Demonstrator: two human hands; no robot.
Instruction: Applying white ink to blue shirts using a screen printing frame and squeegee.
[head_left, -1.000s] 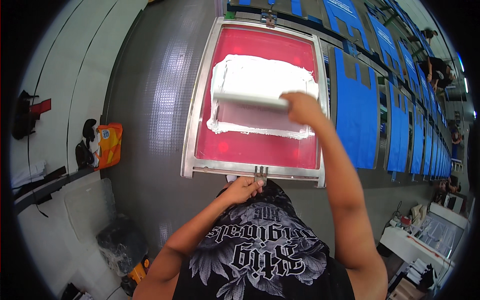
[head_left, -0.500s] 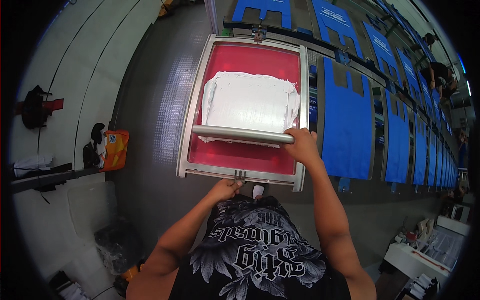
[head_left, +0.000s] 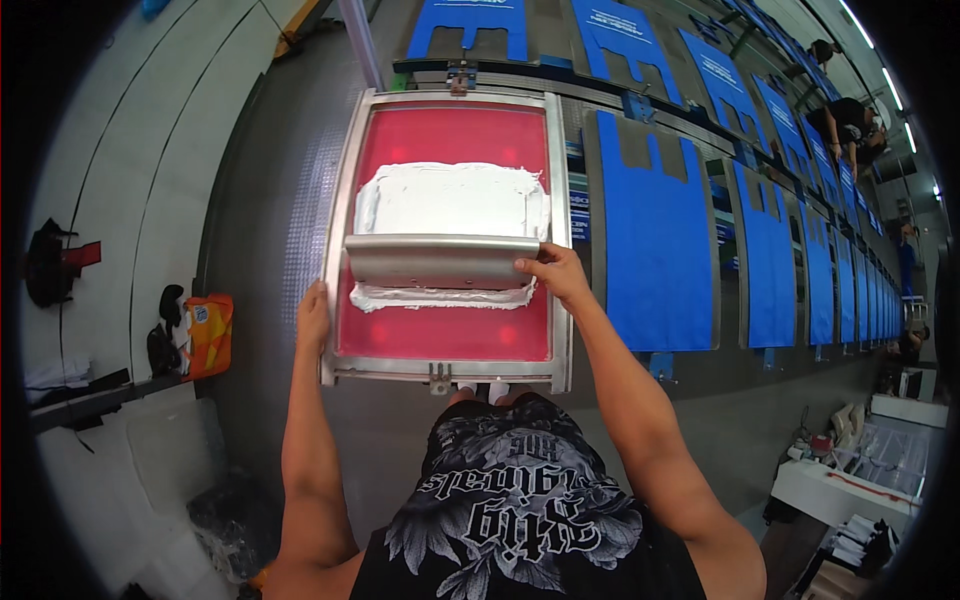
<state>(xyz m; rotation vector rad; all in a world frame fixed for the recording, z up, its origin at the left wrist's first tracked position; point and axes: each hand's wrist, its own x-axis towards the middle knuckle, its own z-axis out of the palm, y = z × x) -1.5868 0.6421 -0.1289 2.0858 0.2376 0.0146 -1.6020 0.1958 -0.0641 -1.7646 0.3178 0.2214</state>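
A screen-printing frame [head_left: 338, 235] with metal rails and a red mesh [head_left: 440, 335] is in front of me. Thick white ink [head_left: 450, 203] covers the mesh's middle, with a narrower band of it nearer me. Across the ink lies a wide metal squeegee [head_left: 430, 262], its flat side tilted into view. My right hand [head_left: 555, 274] grips the squeegee's right end, thumb on the near face and fingers behind. At the frame's left rail, my left hand [head_left: 312, 318] is closed round the edge, its fingertips partly hidden. A small metal bracket [head_left: 440, 377] sits on the near rail.
Blue fabric pieces [head_left: 657, 240] lie on boards in long rows to the right. A hinge clamp [head_left: 461, 77] stands at the frame's far rail. Another person [head_left: 848, 122] bends over the far rows. An orange bag [head_left: 208, 335] is at left, a white table [head_left: 845, 490] at lower right.
My left hand has gone from the near bracket to the left rail. The squeegee has tipped to show its broad face and stands slightly farther up the ink. The view has shifted.
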